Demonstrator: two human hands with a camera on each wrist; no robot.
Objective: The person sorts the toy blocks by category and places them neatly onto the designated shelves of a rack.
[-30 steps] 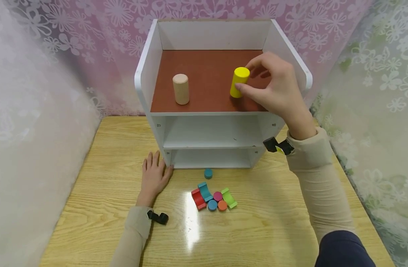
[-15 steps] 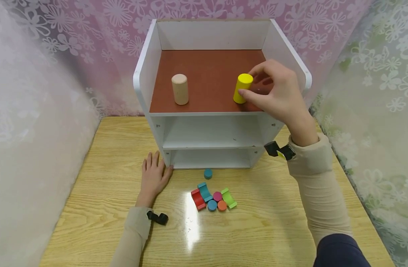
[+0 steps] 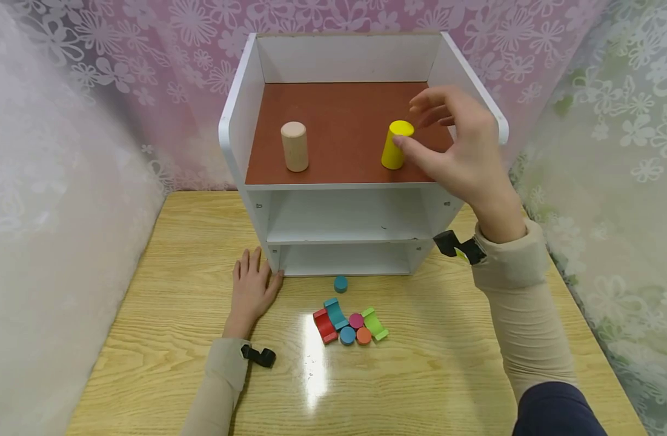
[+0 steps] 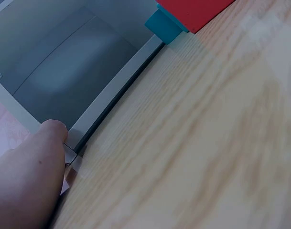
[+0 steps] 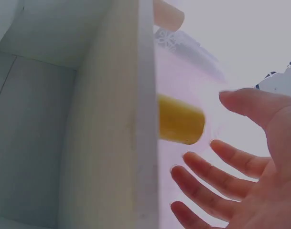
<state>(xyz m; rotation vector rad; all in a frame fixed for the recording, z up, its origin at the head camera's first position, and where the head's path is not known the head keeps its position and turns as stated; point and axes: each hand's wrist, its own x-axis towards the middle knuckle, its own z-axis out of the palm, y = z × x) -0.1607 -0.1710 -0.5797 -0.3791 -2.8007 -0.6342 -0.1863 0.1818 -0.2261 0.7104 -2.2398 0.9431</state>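
A yellow cylinder block [image 3: 393, 148] stands upright on the brown top [image 3: 344, 121] of a small white shelf, near its front right. Beside it hovers my right hand [image 3: 464, 142], thumb and fingers spread apart; the right wrist view shows a gap between the fingers and the yellow block [image 5: 181, 119]. A plain wooden cylinder [image 3: 295, 148] stands upright on the same top, to the left. My left hand [image 3: 251, 290] lies flat on the table, its thumb touching the shelf's lower left front corner. In the left wrist view that thumb [image 4: 52, 136] rests against the shelf edge.
In front of the white shelf [image 3: 338, 215] lie small blocks on the wooden table [image 3: 420, 375]: a red arch [image 3: 325, 327], a blue arch [image 3: 335, 313], a green arch [image 3: 375, 324] and several round discs. One blue disc [image 3: 340, 284] sits apart, near the shelf's base.
The yellow cylinder came down toward the front right onto the shelf top, held by my right hand. The right hand's fingers then spread and let it go. My left hand stayed put.
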